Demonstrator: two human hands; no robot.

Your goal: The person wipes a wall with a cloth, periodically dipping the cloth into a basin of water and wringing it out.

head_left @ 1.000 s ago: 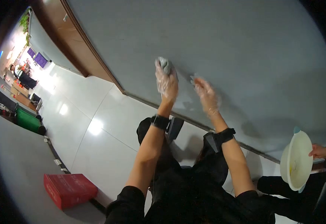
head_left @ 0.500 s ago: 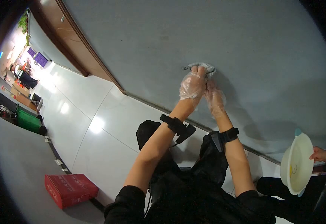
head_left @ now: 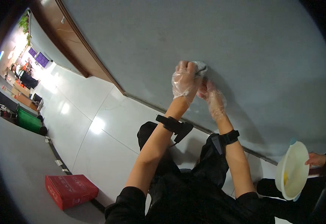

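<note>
Both my hands are in clear plastic gloves, up against the grey wall. My left hand is closed on a grey cloth, which bunches out on the right of its fingers and touches the wall. Just below and to the right is my right hand, its fingers curled in close to the left hand. Whatever those fingers hold, if anything, is hidden.
At lower right another person's hand grips a pale basin by its rim. A red box lies at lower left, and a green bin stands farther back. A brown door frame borders the wall.
My left hand has shifted slightly left along the wall with the cloth. My right fingers have drawn apart from the cloth's edge. The other person's basin has moved a little left and down.
</note>
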